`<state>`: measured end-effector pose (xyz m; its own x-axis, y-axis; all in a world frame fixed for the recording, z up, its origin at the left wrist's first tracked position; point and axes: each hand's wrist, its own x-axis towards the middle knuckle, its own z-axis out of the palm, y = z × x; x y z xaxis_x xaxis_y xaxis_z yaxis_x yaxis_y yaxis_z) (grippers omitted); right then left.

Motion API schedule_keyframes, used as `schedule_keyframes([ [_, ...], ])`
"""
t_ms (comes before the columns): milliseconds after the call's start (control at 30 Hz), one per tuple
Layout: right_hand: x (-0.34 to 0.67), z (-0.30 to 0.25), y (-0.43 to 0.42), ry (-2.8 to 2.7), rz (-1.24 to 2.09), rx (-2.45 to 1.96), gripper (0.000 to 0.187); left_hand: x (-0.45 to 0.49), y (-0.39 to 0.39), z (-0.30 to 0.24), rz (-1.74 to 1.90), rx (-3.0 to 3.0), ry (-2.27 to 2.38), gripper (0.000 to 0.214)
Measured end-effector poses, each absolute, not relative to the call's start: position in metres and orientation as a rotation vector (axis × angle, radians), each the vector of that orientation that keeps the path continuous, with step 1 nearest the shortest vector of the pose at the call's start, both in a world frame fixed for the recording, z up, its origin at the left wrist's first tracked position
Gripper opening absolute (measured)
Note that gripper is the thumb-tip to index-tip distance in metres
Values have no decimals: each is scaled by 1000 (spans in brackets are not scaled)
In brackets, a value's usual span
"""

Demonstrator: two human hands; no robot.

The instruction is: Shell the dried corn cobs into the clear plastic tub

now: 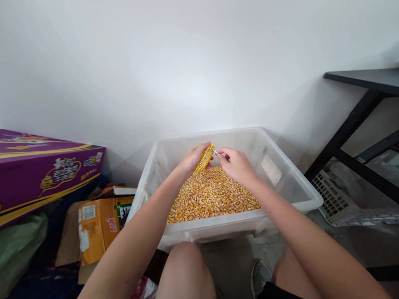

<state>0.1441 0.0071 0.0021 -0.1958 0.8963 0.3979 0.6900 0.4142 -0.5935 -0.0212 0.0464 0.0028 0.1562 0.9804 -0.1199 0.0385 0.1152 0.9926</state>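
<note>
A clear plastic bin (pixel 301 192) stands on the floor in front of my knees, partly filled with loose yellow corn kernels (pixel 211 196). Above the kernels my left hand (pixel 192 161) is closed around a corn cob (pixel 205 158), held upright. My right hand (pixel 236 165) is closed in a pinch on a thin metal tool (pixel 216 152) whose tip touches the cob.
A purple printed carton (pixel 11 176) lies at the left over green bags. An orange cardboard box (pixel 98 224) sits beside the bin. A black table frame (pixel 379 126) stands at the right with a white plastic crate (pixel 338 200) under it. A white wall is behind.
</note>
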Motion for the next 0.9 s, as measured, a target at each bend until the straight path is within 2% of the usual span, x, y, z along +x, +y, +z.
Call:
schedule_keyframes([
  [900,163,9,0,-2200,224,-1404,25,-18,39,5,828,1473,1233,38],
])
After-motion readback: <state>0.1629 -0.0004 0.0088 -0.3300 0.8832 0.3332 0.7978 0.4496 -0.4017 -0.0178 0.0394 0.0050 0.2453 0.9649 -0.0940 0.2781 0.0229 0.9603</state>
